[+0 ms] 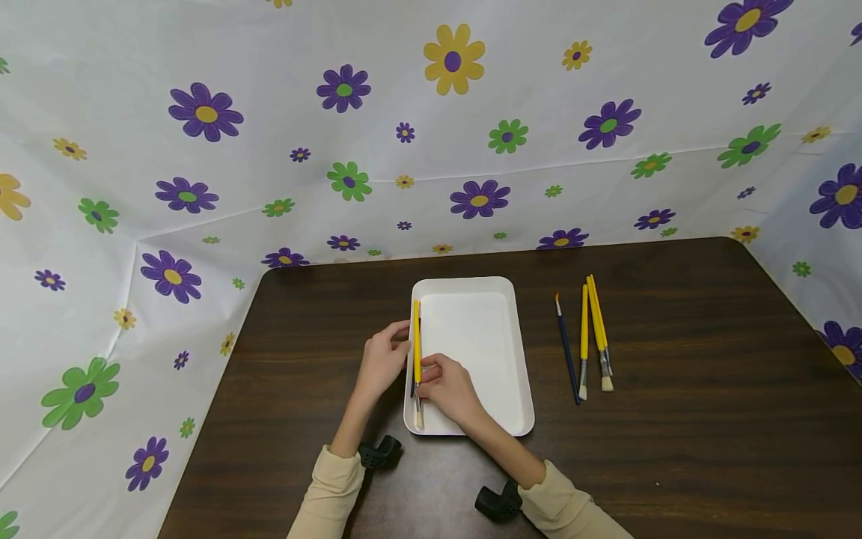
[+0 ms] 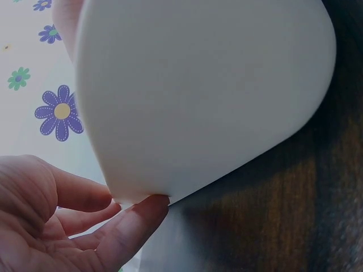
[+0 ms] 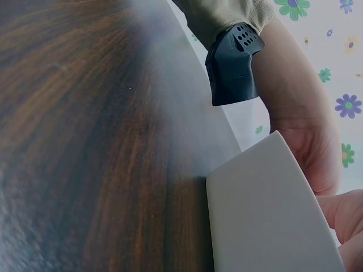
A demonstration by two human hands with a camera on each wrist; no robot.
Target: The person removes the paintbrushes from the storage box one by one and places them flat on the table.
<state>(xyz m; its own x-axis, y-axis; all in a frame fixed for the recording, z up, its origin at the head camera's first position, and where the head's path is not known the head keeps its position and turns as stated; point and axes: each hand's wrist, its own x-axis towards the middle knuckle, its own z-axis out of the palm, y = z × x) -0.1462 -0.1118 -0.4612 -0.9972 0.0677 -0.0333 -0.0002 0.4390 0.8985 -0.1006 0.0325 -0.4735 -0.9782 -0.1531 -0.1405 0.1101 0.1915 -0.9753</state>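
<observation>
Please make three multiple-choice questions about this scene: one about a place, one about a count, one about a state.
1. Where does the tray stand?
A. on the brown table
B. on the floor
C. on a shelf

2. How many brushes lie loose on the table, right of the tray?
A. one
B. four
C. seven

3. What is the right hand doing?
A. lying flat on the table
B. raised in the air
C. holding a yellow brush at the tray's left side

Key:
1 A: the head view shows the tray flat on the table.
2 B: one dark brush and three yellow brushes lie there.
3 C: its fingers pinch the brush, while the left hand touches the tray's left rim.
</observation>
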